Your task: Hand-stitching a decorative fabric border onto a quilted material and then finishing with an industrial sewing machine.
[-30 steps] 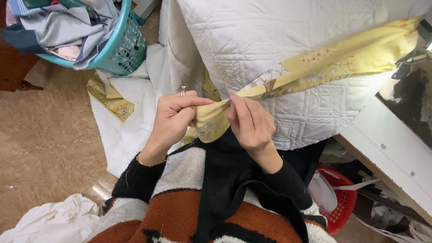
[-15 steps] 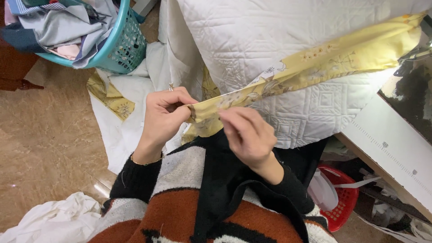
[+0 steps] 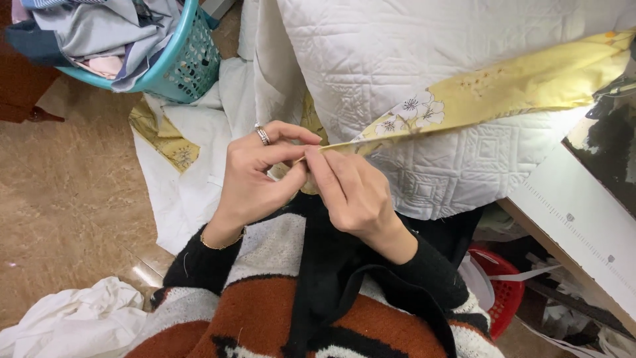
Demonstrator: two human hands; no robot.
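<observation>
My left hand (image 3: 255,174), with a ring on one finger, and my right hand (image 3: 351,192) meet in the middle of the view. Both pinch the near end of a long yellow fabric strip (image 3: 503,89) printed with white flowers. The strip stretches taut up to the right, where its far end runs under a dark machine part (image 3: 616,93) at the frame edge. It passes over a white quilted cloth (image 3: 424,53) draped across my lap. The strip's tip is hidden between my fingers.
A teal laundry basket (image 3: 189,63) full of grey and blue clothes stands at the upper left. White cloth (image 3: 73,321) lies on the brown floor. A white table edge with ruler marks (image 3: 583,225) runs at the right, above a red basket (image 3: 507,295).
My hands have drawn closer together and taken in the strip's end; less of the yellow fabric shows between them, and the right hand has shifted down over the tip.
</observation>
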